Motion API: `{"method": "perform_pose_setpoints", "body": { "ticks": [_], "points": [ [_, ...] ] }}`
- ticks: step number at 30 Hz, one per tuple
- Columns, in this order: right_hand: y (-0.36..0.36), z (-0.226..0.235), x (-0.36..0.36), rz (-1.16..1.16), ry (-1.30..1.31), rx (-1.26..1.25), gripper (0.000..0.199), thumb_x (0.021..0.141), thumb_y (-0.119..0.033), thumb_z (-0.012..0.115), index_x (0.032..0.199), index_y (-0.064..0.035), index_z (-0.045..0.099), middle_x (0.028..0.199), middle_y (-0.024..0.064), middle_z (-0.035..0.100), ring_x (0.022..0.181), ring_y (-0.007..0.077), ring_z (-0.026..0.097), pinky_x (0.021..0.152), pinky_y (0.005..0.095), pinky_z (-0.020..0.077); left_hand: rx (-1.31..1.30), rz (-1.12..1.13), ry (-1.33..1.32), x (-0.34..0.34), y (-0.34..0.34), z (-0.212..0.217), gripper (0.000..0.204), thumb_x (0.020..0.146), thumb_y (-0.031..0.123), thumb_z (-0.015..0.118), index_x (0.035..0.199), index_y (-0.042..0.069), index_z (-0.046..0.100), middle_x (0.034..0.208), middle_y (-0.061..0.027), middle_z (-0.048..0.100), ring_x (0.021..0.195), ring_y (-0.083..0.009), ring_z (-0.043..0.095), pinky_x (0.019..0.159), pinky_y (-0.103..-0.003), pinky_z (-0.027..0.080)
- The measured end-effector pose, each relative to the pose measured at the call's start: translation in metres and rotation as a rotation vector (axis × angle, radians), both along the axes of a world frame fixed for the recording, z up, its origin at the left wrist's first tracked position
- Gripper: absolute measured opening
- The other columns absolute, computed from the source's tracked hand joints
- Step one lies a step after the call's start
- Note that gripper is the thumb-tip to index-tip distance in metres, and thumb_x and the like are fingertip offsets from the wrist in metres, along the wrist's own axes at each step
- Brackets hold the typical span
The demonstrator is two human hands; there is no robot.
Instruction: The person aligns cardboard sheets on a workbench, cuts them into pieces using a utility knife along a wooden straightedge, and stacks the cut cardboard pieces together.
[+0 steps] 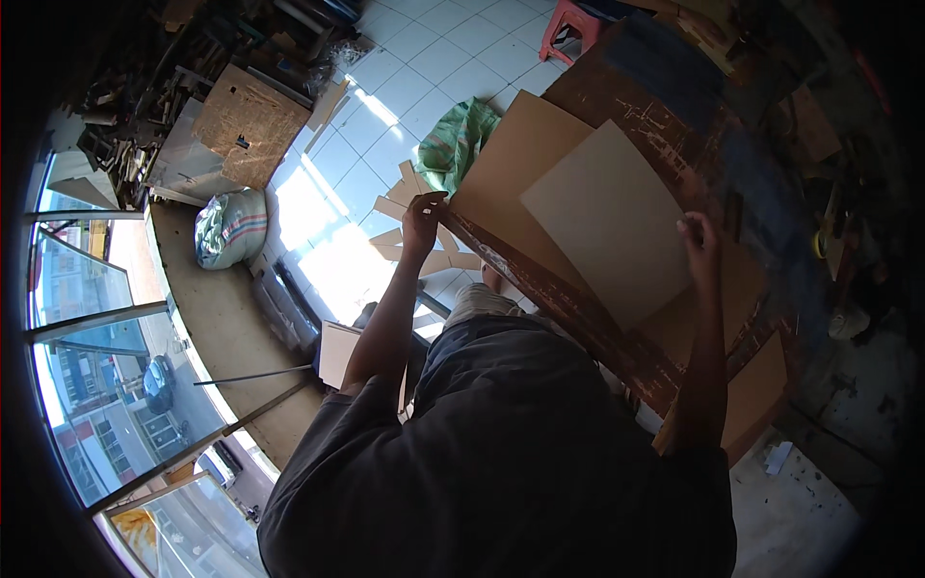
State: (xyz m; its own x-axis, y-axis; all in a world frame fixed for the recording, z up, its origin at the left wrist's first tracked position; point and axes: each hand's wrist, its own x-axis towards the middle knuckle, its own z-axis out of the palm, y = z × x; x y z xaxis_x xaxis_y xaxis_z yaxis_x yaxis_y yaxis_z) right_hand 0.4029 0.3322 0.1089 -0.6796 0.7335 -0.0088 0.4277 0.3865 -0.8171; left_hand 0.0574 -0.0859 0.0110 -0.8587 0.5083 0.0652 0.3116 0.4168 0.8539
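Note:
A pale grey-beige board lies tilted over a larger brown cardboard sheet on a worn reddish-brown table. My left hand is at the table's left corner, near the cardboard's left corner. Its fingers are bent together, and whatever they hold, if anything, is too small to name. Over the pale board's right edge, my right hand has its fingers curled in. I cannot tell whether they grip that edge. More brown cardboard shows below the board.
Cardboard offcuts and a green sack lie on the tiled floor at left. A white sack rests by the windows. Beyond the table is a red plastic stool. Another cardboard piece leans near my right arm.

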Motion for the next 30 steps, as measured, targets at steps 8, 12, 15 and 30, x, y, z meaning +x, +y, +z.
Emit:
{"method": "perform_pose_setpoints", "body": {
  "ticks": [8,12,15,30],
  "points": [
    [-0.009,-0.057,-0.143,0.207,-0.066,0.071,0.032,0.094,-0.032,0.07,0.114,-0.0068,0.065,0.097,0.0089,0.069,0.091,0.0195,0.065,0.082,0.0326,0.0496,-0.08,0.198,0.155,0.029,0.007,0.017,0.017,0.088,0.02,0.071,0.101,0.011,0.076,0.105,-0.0133,0.066,0.105,-0.0334,0.058,0.092,-0.043,0.045],
    [-0.022,-0.064,-0.159,0.245,-0.063,0.121,0.032,0.094,-0.031,0.07,0.115,-0.0069,0.066,0.101,0.0102,0.071,0.094,0.0226,0.068,0.082,0.0341,0.0507,-0.084,0.258,0.204,0.036,0.013,0.009,0.016,0.085,0.016,0.073,0.099,0.01,0.074,0.103,-0.011,0.066,0.106,-0.0313,0.056,0.095,-0.043,0.041],
    [-0.029,-0.068,-0.16,0.232,-0.153,0.104,0.031,0.097,-0.028,0.067,0.118,-0.0051,0.064,0.107,0.0096,0.069,0.104,0.0184,0.065,0.091,0.0323,0.0489,-0.092,0.271,0.247,0.036,0.017,0.002,0.017,0.084,0.013,0.075,0.1,0.009,0.071,0.104,-0.0091,0.066,0.107,-0.0295,0.057,0.096,-0.043,0.039],
    [-0.05,-0.084,-0.149,0.157,-0.003,0.406,0.029,0.093,-0.028,0.07,0.116,-0.0103,0.066,0.11,0.0139,0.059,0.104,0.0357,0.059,0.088,0.0451,0.0487,-0.076,0.314,0.151,0.042,0.024,-0.014,0.024,0.087,0.022,0.074,0.106,0.01,0.065,0.111,-0.0135,0.06,0.109,-0.0353,0.053,0.099,-0.046,0.036]
  ]
}}
